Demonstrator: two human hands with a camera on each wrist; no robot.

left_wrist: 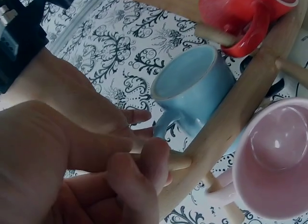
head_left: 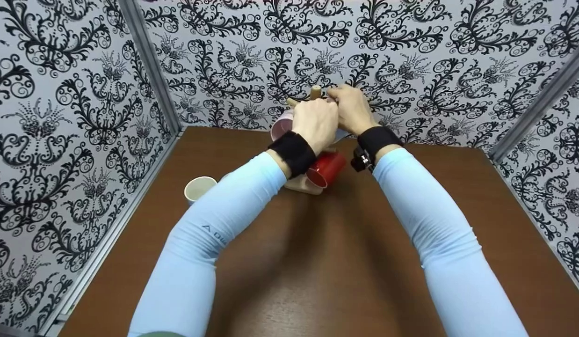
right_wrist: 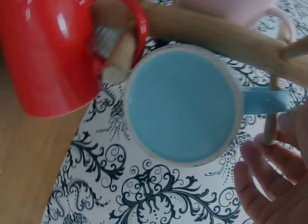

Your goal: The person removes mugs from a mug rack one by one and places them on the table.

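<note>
Mug (right_wrist: 185, 106), glazed blue, round-rimmed; left hand (head_left: 316, 122) pinching smooth wooden peg (left_wrist: 180, 162) (right hand (head_left: 356, 110): cannot tell if gripping).

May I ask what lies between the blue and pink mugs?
In the left wrist view, a wooden post runs between the blue mug and pink mug.

Light-blue mug (right_wrist: 183, 106), tilted, handle crossing wooden peg (right_wrist: 271, 129)

White walls (head_left: 411, 70) with black scrollwork edge a brown table (head_left: 336, 281).
</note>
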